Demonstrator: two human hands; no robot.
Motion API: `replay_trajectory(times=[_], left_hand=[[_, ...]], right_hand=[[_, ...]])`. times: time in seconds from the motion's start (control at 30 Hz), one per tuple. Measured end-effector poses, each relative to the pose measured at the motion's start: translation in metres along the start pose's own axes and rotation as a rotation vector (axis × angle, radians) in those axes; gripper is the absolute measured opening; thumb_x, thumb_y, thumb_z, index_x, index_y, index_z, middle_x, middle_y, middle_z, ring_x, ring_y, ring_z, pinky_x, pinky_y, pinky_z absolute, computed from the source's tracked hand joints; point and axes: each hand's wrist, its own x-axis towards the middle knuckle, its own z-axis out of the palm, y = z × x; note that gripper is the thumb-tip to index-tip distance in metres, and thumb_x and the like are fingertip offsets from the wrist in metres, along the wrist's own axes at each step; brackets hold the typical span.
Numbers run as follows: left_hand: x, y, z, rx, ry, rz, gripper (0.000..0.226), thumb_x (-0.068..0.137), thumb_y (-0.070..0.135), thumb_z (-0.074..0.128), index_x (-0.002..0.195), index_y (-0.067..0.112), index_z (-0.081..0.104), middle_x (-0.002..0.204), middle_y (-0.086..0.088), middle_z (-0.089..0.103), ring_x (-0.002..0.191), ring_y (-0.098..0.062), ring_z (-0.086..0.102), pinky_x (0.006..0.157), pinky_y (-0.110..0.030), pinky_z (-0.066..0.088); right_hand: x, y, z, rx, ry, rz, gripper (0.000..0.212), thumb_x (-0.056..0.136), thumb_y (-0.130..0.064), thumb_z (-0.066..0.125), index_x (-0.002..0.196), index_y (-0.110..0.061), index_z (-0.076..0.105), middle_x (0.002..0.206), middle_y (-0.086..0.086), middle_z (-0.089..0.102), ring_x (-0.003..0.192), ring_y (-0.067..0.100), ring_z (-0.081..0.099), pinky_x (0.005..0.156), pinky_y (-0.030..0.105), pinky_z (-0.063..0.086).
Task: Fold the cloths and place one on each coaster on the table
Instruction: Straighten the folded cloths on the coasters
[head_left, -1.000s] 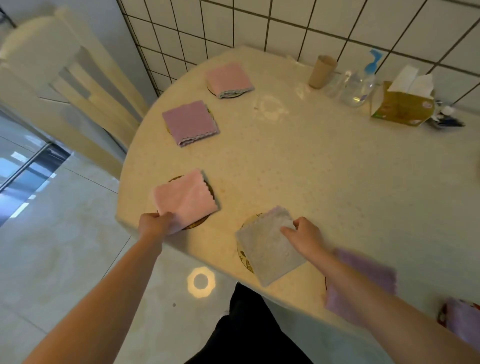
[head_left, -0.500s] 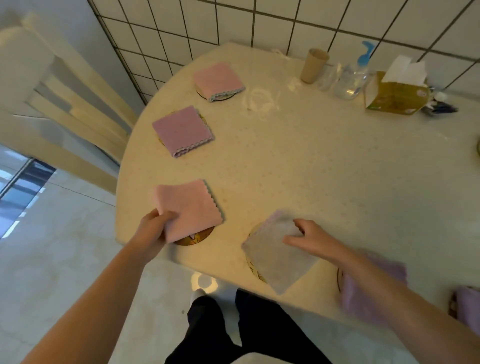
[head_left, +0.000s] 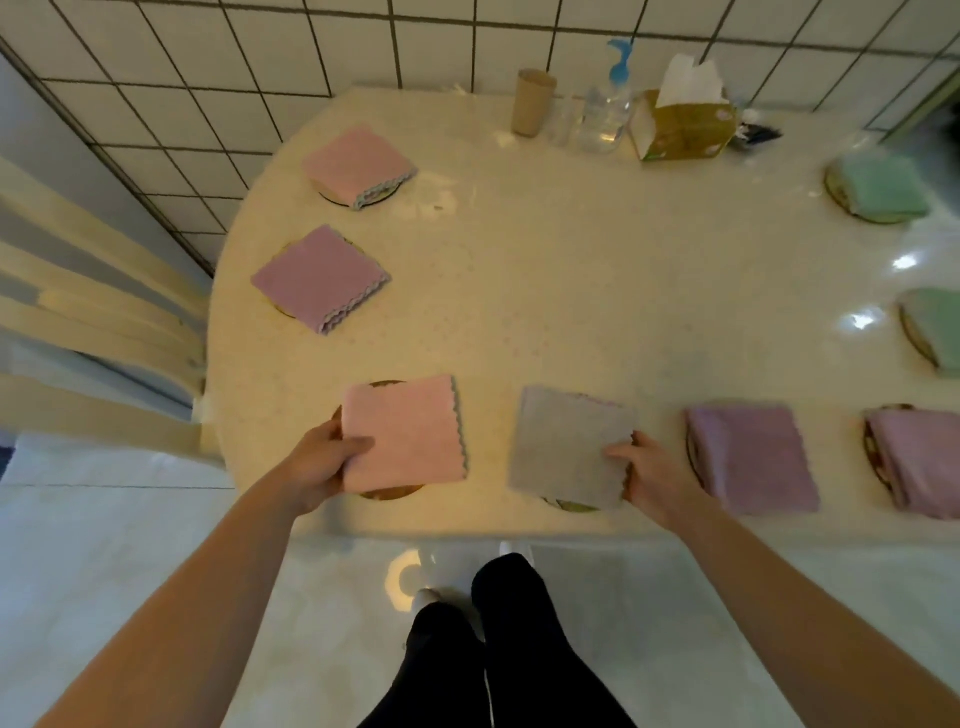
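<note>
Left hand (head_left: 319, 462): thumb on top, fingers beneath, pinching near-left edge of folded pink cloth (head_left: 408, 428). Cloth sits on brown coaster (head_left: 390, 491), rim visible at front. Right hand (head_left: 647, 475): fingers closed on right edge of folded grey cloth (head_left: 569, 447); coaster (head_left: 571, 505) barely visible under front edge. Other cloths on table (head_left: 571, 270) already on coasters. Step: final squaring, judged near completion. Next: centre each cloth, release without dragging.

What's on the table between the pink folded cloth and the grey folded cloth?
Nothing: in the head view, only bare cream tabletop separates the pink folded cloth from the grey folded cloth.
</note>
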Motion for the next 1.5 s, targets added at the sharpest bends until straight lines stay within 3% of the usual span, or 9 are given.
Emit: replay_trajectory(times=[0.2,0.4,0.5,0.63,0.8,0.9,1.13,1.3,1.5], left_hand=[[0.002,-0.002,-0.006,0.152,0.090,0.076,0.037,0.090,0.007,0.059,0.123,0.015,0.047,0.122,-0.009,0.057,0.108,-0.032,0.056,0.085,-0.051,0.053],[0.002,-0.009,-0.012,0.270,0.210,0.113,0.039,0.090,0.014,0.062,0.126,0.016,0.047,0.122,-0.008,0.057,0.106,-0.031,0.056,0.079,-0.045,0.054],[0.001,-0.010,-0.010,0.421,0.333,0.156,0.045,0.087,0.018,0.066,0.128,0.015,0.047,0.120,-0.009,0.058,0.103,-0.031,0.057,0.081,-0.047,0.054],[-0.004,-0.011,-0.006,0.664,0.458,0.176,0.045,0.086,0.023,0.064,0.128,0.015,0.049,0.117,-0.008,0.060,0.102,-0.030,0.056,0.091,-0.048,0.050],[-0.005,-0.006,-0.007,0.894,0.510,0.197,0.040,0.088,0.024,0.061,0.125,0.013,0.051,0.113,-0.011,0.064,0.093,-0.027,0.058,0.084,-0.042,0.050],[-0.003,0.007,-0.012,0.915,0.514,0.201,0.045,0.083,0.021,0.067,0.124,0.014,0.050,0.115,-0.010,0.060,0.097,-0.028,0.057,0.084,-0.040,0.048],[0.025,0.063,-0.023,0.761,0.529,0.301,0.042,0.084,0.016,0.067,0.124,0.011,0.051,0.111,-0.010,0.060,0.092,-0.026,0.056,0.075,-0.034,0.045],[0.064,0.113,-0.045,0.356,0.531,0.225,0.037,0.084,0.022,0.065,0.117,0.013,0.053,0.102,-0.009,0.062,0.094,-0.033,0.061,0.087,-0.045,0.052],[0.116,0.150,-0.079,-0.010,0.490,0.103,0.006,0.075,0.005,0.067,0.071,0.003,0.063,0.072,-0.015,0.057,0.062,-0.024,0.051,0.066,-0.035,0.047]], right_hand=[[0.001,-0.012,0.000,-0.220,0.077,-0.042,0.037,0.090,0.000,0.052,0.121,-0.020,0.047,0.121,0.007,0.056,0.101,0.025,0.056,0.086,0.046,0.049],[-0.002,-0.021,-0.015,-0.560,0.050,-0.067,0.048,0.093,-0.012,0.055,0.136,-0.017,0.035,0.125,0.004,0.050,0.107,0.024,0.050,0.081,0.040,0.046],[0.003,-0.016,-0.015,-0.802,0.113,-0.192,0.064,0.090,-0.015,0.060,0.141,-0.008,0.023,0.134,0.007,0.042,0.120,0.026,0.044,0.093,0.038,0.041],[-0.003,-0.011,-0.020,-1.056,0.191,-0.275,0.074,0.086,-0.026,0.065,0.142,-0.012,0.018,0.126,0.018,0.052,0.106,0.029,0.053,0.088,0.036,0.042],[0.001,-0.024,-0.021,-1.385,0.294,-0.349,0.066,0.087,-0.033,0.059,0.137,-0.012,0.022,0.131,0.015,0.046,0.112,0.036,0.051,0.083,0.041,0.045],[0.016,-0.047,-0.005,-1.327,0.294,-0.422,0.059,0.087,-0.023,0.059,0.136,-0.010,0.031,0.132,0.016,0.047,0.112,0.036,0.052,0.088,0.041,0.044],[0.053,-0.107,0.075,-1.362,0.175,-0.507,0.051,0.091,-0.023,0.052,0.138,-0.015,0.032,0.136,0.006,0.048,0.115,0.025,0.053,0.084,0.036,0.047],[0.088,-0.150,0.151,-1.335,0.094,-0.593,0.045,0.091,-0.022,0.053,0.132,-0.014,0.039,0.126,0.006,0.055,0.114,0.024,0.053,0.088,0.033,0.043],[0.147,-0.188,0.249,-1.219,0.042,-0.576,0.041,0.088,-0.019,0.054,0.127,-0.009,0.045,0.113,0.007,0.062,0.108,0.024,0.056,0.084,0.027,0.042]])
